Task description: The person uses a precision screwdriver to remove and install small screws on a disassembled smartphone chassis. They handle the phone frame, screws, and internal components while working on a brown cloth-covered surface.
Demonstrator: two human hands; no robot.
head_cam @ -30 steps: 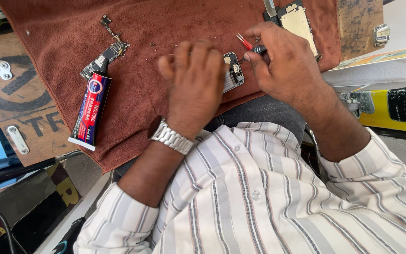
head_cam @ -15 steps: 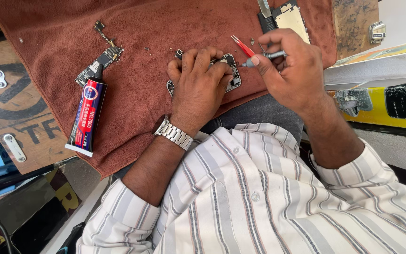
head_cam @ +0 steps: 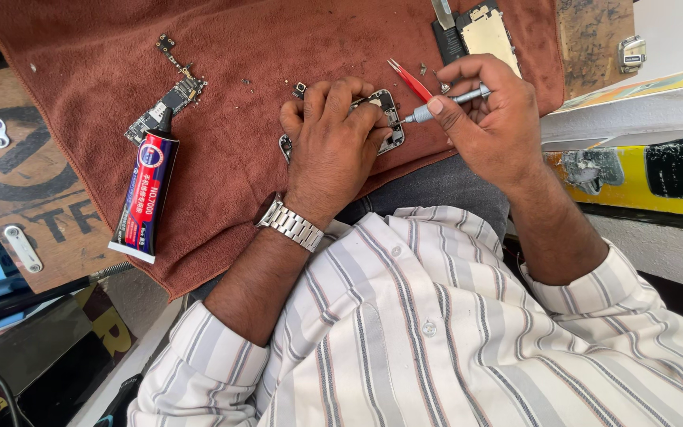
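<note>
Pressing down with the left hand (head_cam: 333,146) on a small phone frame (head_cam: 386,120) lying on the brown towel (head_cam: 278,47), fingers (head_cam: 340,99) curled together over it and covering most of it, only the upper right edge showing

Gripping a slim metal screwdriver (head_cam: 452,101) in the right hand (head_cam: 492,119), thumb and forefinger clamped on its shaft, tip pointing toward 9 o'clock and meeting the frame's right edge

Wearing a steel wristwatch (head_cam: 290,224) on the left wrist, sleeves of a striped shirt (head_cam: 436,332) rolled back

Lying just at 12 o'clock of the screwdriver tip, red tweezers (head_cam: 410,79), near but apart from the frame

Resting at 12 o'clock of the right hand, at the towel's top edge, a phone housing with a gold plate (head_cam: 484,32) beside a dark strip

Sitting well off toward 9 o'clock of the left hand, a red and blue glue tube (head_cam: 145,198) with black nozzle up, its tip touching a narrow circuit board (head_cam: 169,99)

Scattering between board and hands, tiny screws and chips on the towel, too small to tell apart

Showing under the towel's left side, a worn wooden surface (head_cam: 9,190)
</note>
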